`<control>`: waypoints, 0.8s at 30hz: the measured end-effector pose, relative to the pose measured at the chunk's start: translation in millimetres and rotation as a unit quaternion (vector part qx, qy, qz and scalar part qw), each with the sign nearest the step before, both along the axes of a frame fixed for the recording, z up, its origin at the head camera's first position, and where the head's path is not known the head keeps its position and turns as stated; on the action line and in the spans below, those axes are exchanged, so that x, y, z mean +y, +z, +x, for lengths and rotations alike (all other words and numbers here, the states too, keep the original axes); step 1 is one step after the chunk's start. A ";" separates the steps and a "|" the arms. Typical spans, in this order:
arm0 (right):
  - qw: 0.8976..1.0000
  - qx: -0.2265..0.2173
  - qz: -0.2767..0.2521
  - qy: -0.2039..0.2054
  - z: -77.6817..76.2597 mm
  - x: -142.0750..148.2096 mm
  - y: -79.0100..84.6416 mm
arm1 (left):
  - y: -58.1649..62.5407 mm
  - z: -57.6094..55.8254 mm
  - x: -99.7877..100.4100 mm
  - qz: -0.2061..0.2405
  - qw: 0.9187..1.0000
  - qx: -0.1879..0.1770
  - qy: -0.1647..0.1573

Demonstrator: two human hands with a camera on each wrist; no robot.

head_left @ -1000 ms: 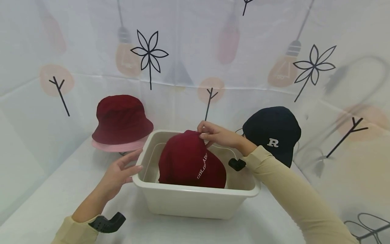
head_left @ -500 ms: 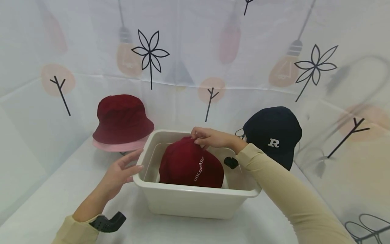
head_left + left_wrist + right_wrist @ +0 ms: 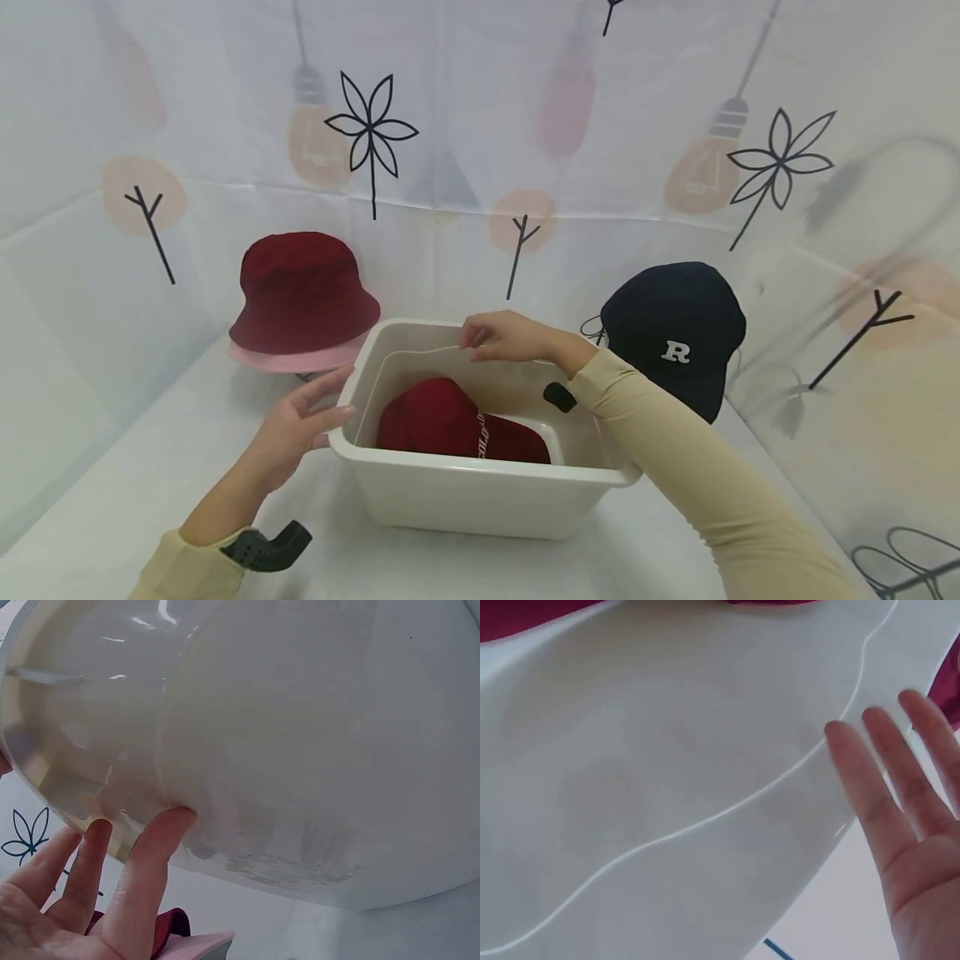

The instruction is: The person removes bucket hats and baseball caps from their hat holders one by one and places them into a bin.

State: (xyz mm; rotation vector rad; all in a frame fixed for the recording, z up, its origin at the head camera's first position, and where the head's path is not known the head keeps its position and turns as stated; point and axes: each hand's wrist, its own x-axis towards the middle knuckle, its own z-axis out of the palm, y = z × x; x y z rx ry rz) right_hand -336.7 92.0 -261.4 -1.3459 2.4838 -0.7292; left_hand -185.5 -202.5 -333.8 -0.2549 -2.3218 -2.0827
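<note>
A dark red baseball cap (image 3: 431, 417) with white "COLORADO" lettering lies inside the white plastic bin (image 3: 480, 496), its brim toward the right. My left hand (image 3: 296, 425) holds the bin's left rim, thumb at the top edge and other fingers against the outside wall, as the left wrist view shows. Over the back of the bin hovers my right hand (image 3: 510, 335), apart from the cap and holding nothing. In the right wrist view its fingers (image 3: 859, 765) are extended near the bin's inner wall.
Behind the bin at left, a dark red bucket hat (image 3: 303, 296) sits over a pink one (image 3: 300, 358). A navy cap (image 3: 675, 325) with a white R stands at right. A patterned white cloth (image 3: 442, 267) hangs behind.
My right hand has let go of the red cap and shifted slightly left. The cap has dropped lower into the bin. My left hand stays at the rim.
</note>
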 end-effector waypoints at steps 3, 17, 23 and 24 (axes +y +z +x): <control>1.000 -0.003 0.017 0.020 1.3 2.2 0.3 | -0.4 -0.4 -0.2 -0.001 1.000 -0.001 -0.002; 0.994 -0.005 0.072 0.082 9.4 -9.1 -6.9 | -0.9 -0.2 -1.4 -0.003 1.000 0.005 -0.002; 0.990 0.016 0.089 0.112 12.2 -17.5 -8.9 | -1.0 -1.0 -1.2 0.001 1.000 0.005 -0.006; 0.989 0.019 0.095 0.115 13.2 -19.2 -9.2 | -1.1 -0.9 -1.1 0.002 1.000 0.004 -0.006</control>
